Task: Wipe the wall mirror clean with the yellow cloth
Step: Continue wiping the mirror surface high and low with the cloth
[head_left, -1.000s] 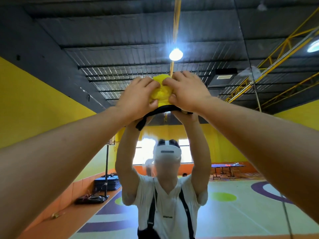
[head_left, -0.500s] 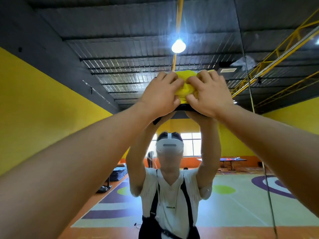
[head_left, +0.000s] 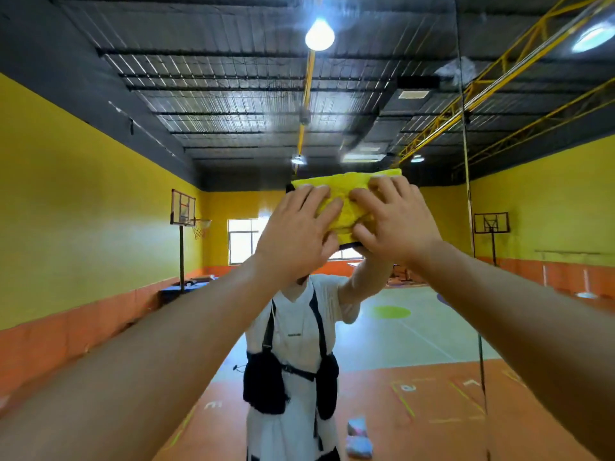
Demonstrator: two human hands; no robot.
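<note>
Yellow cloth (head_left: 346, 194) pressed on mirror (head_left: 100, 201) by flat left hand (head_left: 296, 234), right hand (head_left: 396, 221).

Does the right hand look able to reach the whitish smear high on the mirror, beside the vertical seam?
Probably yes. Nothing stands between the right hand and the whitish smear; the mirror there is bare. The smear lies up and right of the hand, so a stretch is needed.
</note>
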